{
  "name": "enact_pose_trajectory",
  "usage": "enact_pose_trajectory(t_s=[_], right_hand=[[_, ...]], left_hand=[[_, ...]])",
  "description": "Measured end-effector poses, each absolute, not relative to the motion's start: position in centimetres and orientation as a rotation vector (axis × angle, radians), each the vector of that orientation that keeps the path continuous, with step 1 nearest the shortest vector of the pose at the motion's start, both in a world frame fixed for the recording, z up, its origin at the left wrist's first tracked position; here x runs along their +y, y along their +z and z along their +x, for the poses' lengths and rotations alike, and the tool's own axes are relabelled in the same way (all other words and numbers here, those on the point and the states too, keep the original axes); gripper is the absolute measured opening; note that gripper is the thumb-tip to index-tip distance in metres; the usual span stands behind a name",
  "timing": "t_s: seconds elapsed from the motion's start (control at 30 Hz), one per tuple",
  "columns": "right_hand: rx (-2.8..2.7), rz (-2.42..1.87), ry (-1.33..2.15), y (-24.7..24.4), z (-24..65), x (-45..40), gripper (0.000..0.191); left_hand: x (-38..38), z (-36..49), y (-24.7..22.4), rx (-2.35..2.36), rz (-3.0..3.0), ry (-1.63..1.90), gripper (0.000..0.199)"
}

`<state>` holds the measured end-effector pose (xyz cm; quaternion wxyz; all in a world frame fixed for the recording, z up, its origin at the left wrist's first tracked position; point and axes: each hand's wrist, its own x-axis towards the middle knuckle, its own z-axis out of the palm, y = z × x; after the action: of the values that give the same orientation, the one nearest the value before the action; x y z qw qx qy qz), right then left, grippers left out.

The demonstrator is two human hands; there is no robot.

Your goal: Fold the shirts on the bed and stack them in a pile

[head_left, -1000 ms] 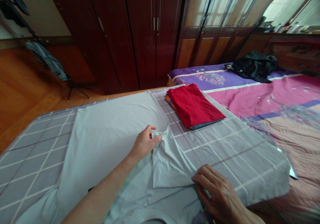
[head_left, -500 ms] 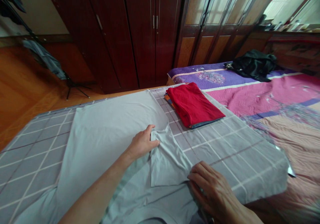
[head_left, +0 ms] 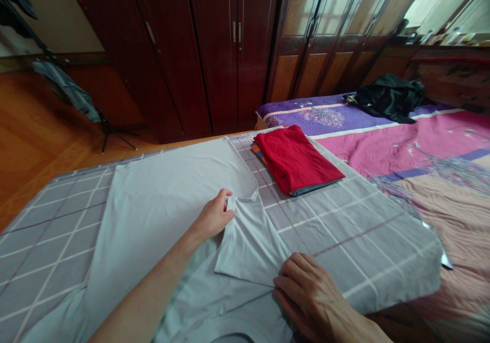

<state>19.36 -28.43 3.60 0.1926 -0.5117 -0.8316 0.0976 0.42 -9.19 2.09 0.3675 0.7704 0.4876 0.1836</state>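
A pale grey-green T-shirt (head_left: 153,215) lies spread out, its neckline at the bottom of the view. Its right-hand sleeve (head_left: 248,246) is folded inward over the body. My left hand (head_left: 214,215) pinches the hem of that sleeve between thumb and fingers. At the shoulder end of the fold, my right hand (head_left: 310,294) is closed on the shirt's edge, its fingertips partly hidden. Beyond my hands a folded red garment (head_left: 298,159) rests on top of other folded clothes.
The shirt lies on a grey checked cover (head_left: 367,236). To the right is a bed (head_left: 383,154) with a purple and pink spread and a black bundle (head_left: 386,98). Dark red wardrobes (head_left: 214,52) stand behind, and a tripod rack (head_left: 103,123) at left.
Both hands have shifted slightly to the left, drawing the folded sleeve further inward over the shirt. The sleeve's hem now slants more. The folded red garment has stayed put.
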Motion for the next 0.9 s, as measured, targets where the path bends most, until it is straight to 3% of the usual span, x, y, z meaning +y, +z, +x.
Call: enact_pose_trajectory(t_s=[0.2, 0.33, 0.47, 0.57, 0.7, 0.9], right_hand=[[-2.389, -1.371, 0.316, 5.2, 20.3, -27.2, 0.015], [-2.341, -1.346, 0.302, 6.1, 21.9, -24.1, 0.015], [-2.146, -1.319, 0.694, 5.9, 22.7, -19.3, 0.021], [-1.962, -1.371, 1.084, 5.1, 22.5, -15.7, 0.027], [-1.825, -1.469, 0.982, 4.4, 21.6, -12.3, 0.030], [-1.786, -1.362, 1.291, 3.8, 19.7, -8.9, 0.028]], left_hand=[[-10.9, 0.6, 5.2, 1.381, 2.277, 0.316, 0.046], [-13.8, 2.0, 7.1, 1.210, 2.606, 0.310, 0.027], [-16.6, 3.4, 6.7, 0.571, 2.705, 0.098, 0.013], [-17.5, 3.8, 5.9, 0.462, 2.714, 0.053, 0.012], [-17.5, 3.8, 5.5, 0.453, 2.756, 0.021, 0.011], [-17.0, 4.0, 4.8, 0.445, 2.712, 0.049, 0.007]])
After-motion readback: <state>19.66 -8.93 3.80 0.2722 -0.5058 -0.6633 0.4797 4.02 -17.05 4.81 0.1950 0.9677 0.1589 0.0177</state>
